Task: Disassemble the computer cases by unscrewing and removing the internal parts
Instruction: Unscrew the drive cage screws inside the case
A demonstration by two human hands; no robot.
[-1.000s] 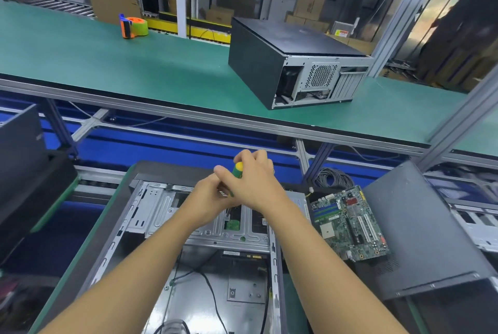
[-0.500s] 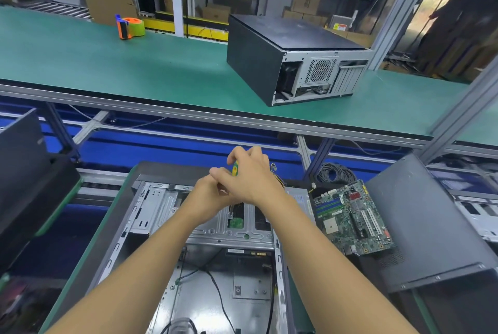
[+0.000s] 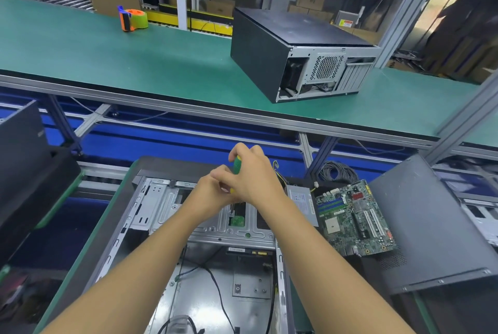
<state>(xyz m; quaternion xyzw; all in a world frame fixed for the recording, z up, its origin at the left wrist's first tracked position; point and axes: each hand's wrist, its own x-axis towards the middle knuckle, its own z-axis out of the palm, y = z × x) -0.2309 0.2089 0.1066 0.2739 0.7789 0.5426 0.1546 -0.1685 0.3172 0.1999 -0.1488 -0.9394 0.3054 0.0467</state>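
Open case [image 3: 161, 212]: 1, lying flat. Screwdriver [image 3: 237, 165]: 1, green handle, upright over open case's drive cage. Right hand [image 3: 253, 180] fingers wrapped round handle top. Left hand [image 3: 213, 196] fingers pinching it lower down.

Just right of open case: power supply [image 3: 301, 204], 1; motherboard [image 3: 355, 223], 1; side panel [image 3: 431, 225], 1.

Beyond open case, on raised green surface [image 3: 80, 45]: closed case [image 3: 269, 47], 1; tape dispenser [image 3: 133, 18], 1, far left.

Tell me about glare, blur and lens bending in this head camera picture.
Head view: even light, soft shadows; glare on the metal floor of the open computer case; the green workbench looks bowed by the wide lens; the right hand gripping the screwdriver is sharp; the top-right background is smeared.
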